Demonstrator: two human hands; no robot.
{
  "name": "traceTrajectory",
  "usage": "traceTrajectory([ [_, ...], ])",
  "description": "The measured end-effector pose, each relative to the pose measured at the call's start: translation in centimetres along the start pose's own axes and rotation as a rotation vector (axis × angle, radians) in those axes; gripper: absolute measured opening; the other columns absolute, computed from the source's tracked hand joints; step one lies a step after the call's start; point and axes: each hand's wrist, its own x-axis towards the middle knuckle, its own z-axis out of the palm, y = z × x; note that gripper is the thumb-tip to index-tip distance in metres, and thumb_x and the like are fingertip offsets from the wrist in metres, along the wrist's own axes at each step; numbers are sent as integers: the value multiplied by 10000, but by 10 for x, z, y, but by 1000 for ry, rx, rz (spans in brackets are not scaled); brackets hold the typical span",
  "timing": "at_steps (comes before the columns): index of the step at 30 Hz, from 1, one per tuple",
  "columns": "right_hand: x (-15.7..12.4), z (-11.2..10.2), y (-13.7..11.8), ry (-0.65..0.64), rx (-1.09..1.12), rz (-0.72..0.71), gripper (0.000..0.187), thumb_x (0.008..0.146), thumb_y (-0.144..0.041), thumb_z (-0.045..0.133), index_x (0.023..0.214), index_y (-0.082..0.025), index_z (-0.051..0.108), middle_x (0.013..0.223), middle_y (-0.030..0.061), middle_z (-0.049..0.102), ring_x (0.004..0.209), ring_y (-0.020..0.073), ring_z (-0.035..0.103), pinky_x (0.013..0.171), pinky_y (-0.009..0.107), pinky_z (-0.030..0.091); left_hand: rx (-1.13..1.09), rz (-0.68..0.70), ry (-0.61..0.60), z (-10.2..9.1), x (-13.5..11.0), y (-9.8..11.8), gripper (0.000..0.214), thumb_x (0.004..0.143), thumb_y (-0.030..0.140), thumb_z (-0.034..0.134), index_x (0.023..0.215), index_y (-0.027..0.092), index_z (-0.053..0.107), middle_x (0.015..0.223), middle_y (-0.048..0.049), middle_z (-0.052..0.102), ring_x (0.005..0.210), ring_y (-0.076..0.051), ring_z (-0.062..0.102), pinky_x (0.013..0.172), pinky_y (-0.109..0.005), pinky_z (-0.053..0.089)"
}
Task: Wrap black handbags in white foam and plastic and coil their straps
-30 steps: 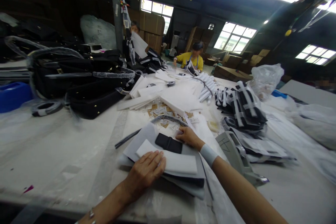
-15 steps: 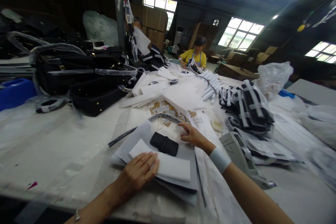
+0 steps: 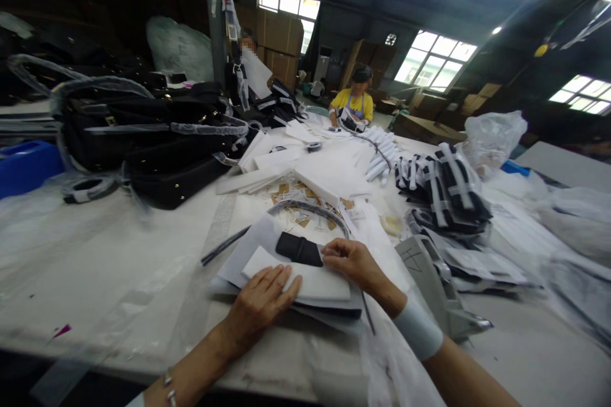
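My left hand lies flat, fingers stretched out, on a folded white foam sheet. Under the foam is a grey-white sheet with dark layers beneath it. Behind the foam, on that sheet, rests a flat black piece with a narrow band across its middle. At the black piece's right end my right hand has its fingers curled together; whatever is between the fingertips is hidden. A dark bag handle in clear plastic arches behind the sheet.
Black bags with wrapped handles are heaped at the left. White sheets and small tags lie ahead. To the right are a grey device and wrapped black pieces. A co-worker in yellow is across the table.
My right hand has come down and nearer to the black piece's end, its fingers closing together. My left hand stays flat on the foam, slightly shifted right.
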Motion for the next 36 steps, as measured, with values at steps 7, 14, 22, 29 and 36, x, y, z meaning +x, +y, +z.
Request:
traceTrajectory([
  [7, -18, 7, -12, 126, -451, -213, 160, 844, -158, 628, 866, -240, 764, 861, 9, 777, 800, 197, 724, 770, 280, 532, 50, 29, -32, -3, 12, 3, 396, 986, 104, 358, 1269, 210, 613, 1233, -67, 676, 1139, -211, 622, 991, -362, 462],
  [14, -63, 47, 14, 321, -762, -425, 164, 889, -98, 590, 871, -201, 717, 763, 36, 736, 677, 181, 678, 662, 250, 499, 24, -18, -73, -9, 11, 9, 387, 988, 120, 338, 1250, 222, 603, 1233, -65, 674, 1148, -211, 610, 1027, -379, 425],
  [22, -71, 64, 20, 416, -757, -571, 232, 984, -112, 455, 910, -190, 661, 828, 56, 732, 799, 198, 685, 799, 301, 509, 34, 66, -207, -19, 34, 24, 367, 976, 162, 322, 1183, 91, 617, 1296, -159, 623, 1286, -270, 518, 1126, -449, 341],
  [29, -72, 63, 26, 409, -736, -596, 243, 989, -123, 431, 983, -182, 666, 863, 67, 745, 805, 199, 698, 786, 292, 523, -302, 121, -207, -3, 38, 22, 340, 963, 107, 373, 1248, 122, 558, 1240, -133, 652, 1167, -205, 603, 1031, -363, 482],
  [36, -69, 52, 11, 327, -611, -451, 254, 981, -150, 451, 935, -207, 695, 844, 40, 755, 731, 166, 708, 704, 235, 522, -490, -104, -234, -10, 41, 27, 174, 881, 306, 658, 1026, 216, 622, 1194, -70, 668, 1090, -235, 644, 1022, -442, 505],
])
